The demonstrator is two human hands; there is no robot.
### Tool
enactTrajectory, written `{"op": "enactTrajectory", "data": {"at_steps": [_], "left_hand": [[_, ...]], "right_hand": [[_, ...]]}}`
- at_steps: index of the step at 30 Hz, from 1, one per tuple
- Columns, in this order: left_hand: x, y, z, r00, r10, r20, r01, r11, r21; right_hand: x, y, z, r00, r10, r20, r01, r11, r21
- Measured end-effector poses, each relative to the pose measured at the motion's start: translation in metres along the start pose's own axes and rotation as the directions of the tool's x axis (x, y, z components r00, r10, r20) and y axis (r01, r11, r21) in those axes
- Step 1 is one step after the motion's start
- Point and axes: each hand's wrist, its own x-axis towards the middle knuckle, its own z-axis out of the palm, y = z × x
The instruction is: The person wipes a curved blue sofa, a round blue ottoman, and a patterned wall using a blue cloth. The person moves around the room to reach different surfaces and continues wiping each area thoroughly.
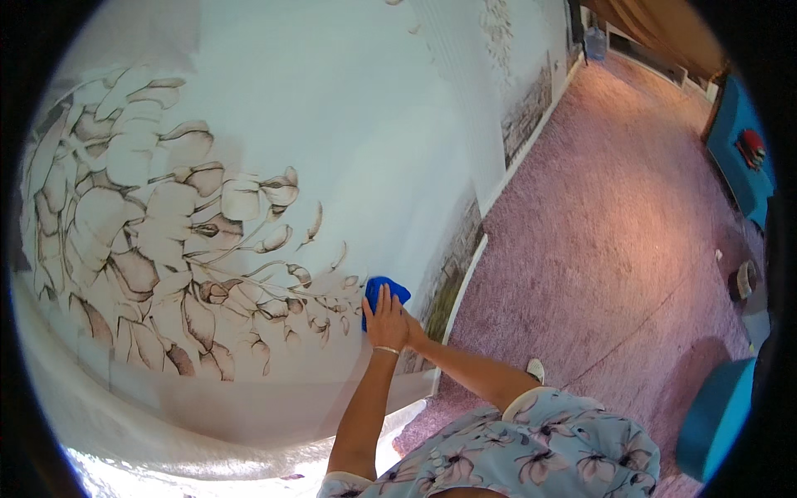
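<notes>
A bright blue cloth (pixel 397 291) is pressed to a wall mural (pixel 348 149) of pale ground and brown-outlined flowers. My left hand (pixel 386 320), with a thin bracelet at the wrist, lies over the cloth with its fingers stretched along it. Close against it on the right is my right hand (pixel 413 330), whose fingers are mostly hidden behind the left one. Both hands are low on the wall, beside the tips of the painted flower stems. Below and to their right, the mural shows a painted stone-and-green strip (pixel 445 292).
A white baseboard (pixel 465 274) separates the wall from a pinkish-purple carpet (pixel 622 205). On the right stand a round teal seat (pixel 710 417) and a blue surface (pixel 738 149) bearing a red object (pixel 751 148). A large water bottle (pixel 595 43) stands at the far end. Bright white fabric (pixel 205 457) hangs lower left.
</notes>
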Motion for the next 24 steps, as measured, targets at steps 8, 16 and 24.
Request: {"op": "enactTrajectory", "data": {"at_steps": [8, 16, 24], "left_hand": [[0.137, 0.051, -0.096, 0.940, 0.235, -0.246, -0.130, 0.916, 0.380], [0.087, 0.023, -0.037, 0.978, 0.198, 0.061, -0.206, 0.896, 0.393], [0.072, 0.023, 0.005, 0.937, 0.080, 0.339, -0.234, 0.866, 0.441]], "right_hand": [[0.121, -0.039, -0.112, 0.966, 0.052, -0.253, 0.109, 0.806, 0.581], [0.065, 0.003, -0.047, 0.962, 0.045, -0.268, 0.004, 0.984, 0.180], [0.039, 0.070, -0.010, 0.995, 0.087, -0.054, -0.092, 0.991, -0.100]]}}
